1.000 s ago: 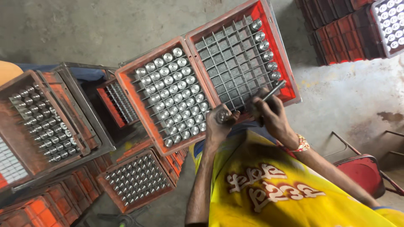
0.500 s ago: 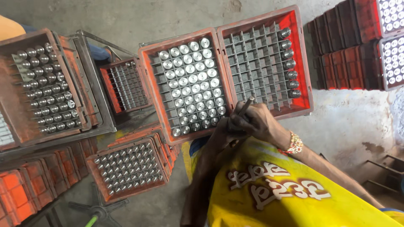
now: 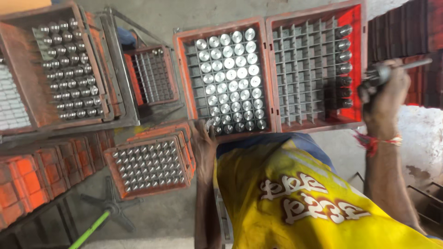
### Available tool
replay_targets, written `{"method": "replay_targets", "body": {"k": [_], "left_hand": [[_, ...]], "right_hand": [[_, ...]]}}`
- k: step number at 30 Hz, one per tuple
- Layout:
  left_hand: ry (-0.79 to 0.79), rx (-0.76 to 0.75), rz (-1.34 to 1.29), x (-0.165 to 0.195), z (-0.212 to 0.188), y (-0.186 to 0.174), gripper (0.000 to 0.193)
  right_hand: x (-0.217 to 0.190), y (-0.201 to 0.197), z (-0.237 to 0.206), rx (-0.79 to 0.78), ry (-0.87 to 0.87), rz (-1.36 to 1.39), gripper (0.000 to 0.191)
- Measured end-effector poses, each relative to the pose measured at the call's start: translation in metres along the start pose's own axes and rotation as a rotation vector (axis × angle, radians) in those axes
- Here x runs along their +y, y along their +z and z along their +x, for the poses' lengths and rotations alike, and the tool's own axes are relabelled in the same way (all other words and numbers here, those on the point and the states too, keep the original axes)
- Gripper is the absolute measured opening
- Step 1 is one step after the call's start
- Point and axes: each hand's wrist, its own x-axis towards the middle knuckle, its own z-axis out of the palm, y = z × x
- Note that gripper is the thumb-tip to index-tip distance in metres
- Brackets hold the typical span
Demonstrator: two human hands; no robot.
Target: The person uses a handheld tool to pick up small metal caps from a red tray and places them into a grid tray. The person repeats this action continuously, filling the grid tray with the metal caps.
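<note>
The right hand (image 3: 385,99) is closed around a metal part (image 3: 387,71), a thick cylindrical head with a thin rod projecting past the fist toward the frame's right edge. The hand is raised just beyond the right rim of the sparse crate (image 3: 318,69), and a red thread band sits on its wrist.

That sparse crate lies immediately left of the grip. It is red with a grey grid insert; most cells stand vacant, and a single column of cylinders (image 3: 344,57) fills the side nearest the hand.

Touching it on the far side from the grip is the full crate (image 3: 226,78), its cells packed with shiny round-topped cylinders. The left hand (image 3: 205,138) rests at the near-left corner of this crate, fingers at the lowest row of parts. Whether it grips a part cannot be told; the fingers look loosely curled.

Well away from both hands, a small crate (image 3: 150,166) of pointed parts sits below the left hand. A dark crate (image 3: 64,69) of cylinders lies furthest from the grip. A yellow shirt (image 3: 295,198) fills the foreground between the arms.
</note>
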Motion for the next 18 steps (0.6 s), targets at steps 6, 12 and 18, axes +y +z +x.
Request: {"method": "replay_targets", "body": {"k": [6, 12, 18], "left_hand": [[-0.196, -0.179, 0.049, 0.007, 0.015, -0.023, 0.064], [-0.124, -0.183, 0.122, 0.09, 0.034, -0.016, 0.031], [0.447, -0.663, -0.21, 0.23, 0.036, 0.128, 0.046]], "right_hand": [[0.015, -0.027, -0.011, 0.084, 0.095, 0.139, 0.023], [0.046, -0.061, -0.034, 0.233, 0.21, 0.147, 0.019], [0.025, -0.104, -0.045, 0.386, 0.322, 0.452, 0.024]]}}
